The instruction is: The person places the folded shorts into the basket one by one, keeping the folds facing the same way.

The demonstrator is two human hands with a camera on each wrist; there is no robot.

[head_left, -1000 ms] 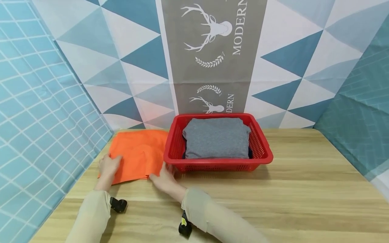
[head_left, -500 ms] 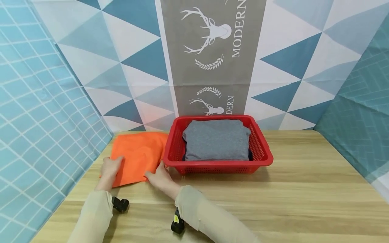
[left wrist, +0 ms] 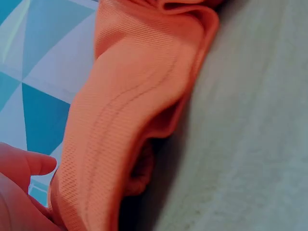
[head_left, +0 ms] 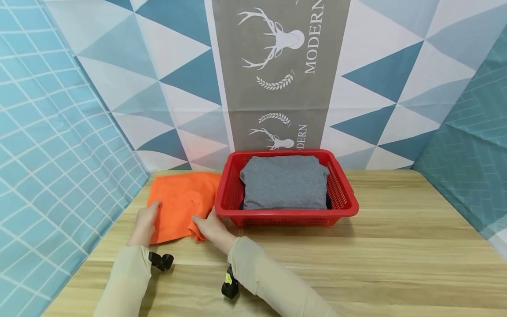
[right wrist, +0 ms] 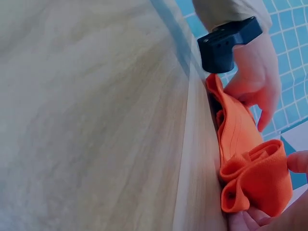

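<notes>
A folded orange garment [head_left: 176, 202] lies on the wooden table at the left, its double-stitched hem [left wrist: 120, 110] showing in the left wrist view. My left hand [head_left: 144, 224] holds its left edge, fingers tucked at the fabric's underside and thumb raised along it. At the front right corner my right hand [head_left: 213, 227] grips the cloth, thumb on top and fingers beneath. There the fabric is bunched into rolled layers [right wrist: 260, 178], seen in the right wrist view. Parts of both hands' fingers are hidden by the cloth.
A red plastic basket [head_left: 287, 212] stands right beside the garment, overlapping its right edge in the head view. Inside lies a folded grey garment [head_left: 283, 182] over dark cloth. Patterned sheets hang behind and on both sides of the wooden table [head_left: 388, 251].
My right hand has drawn the front right corner slightly inward, and it is now bunched. My left hand has shifted a little to the right with the garment's left edge.
</notes>
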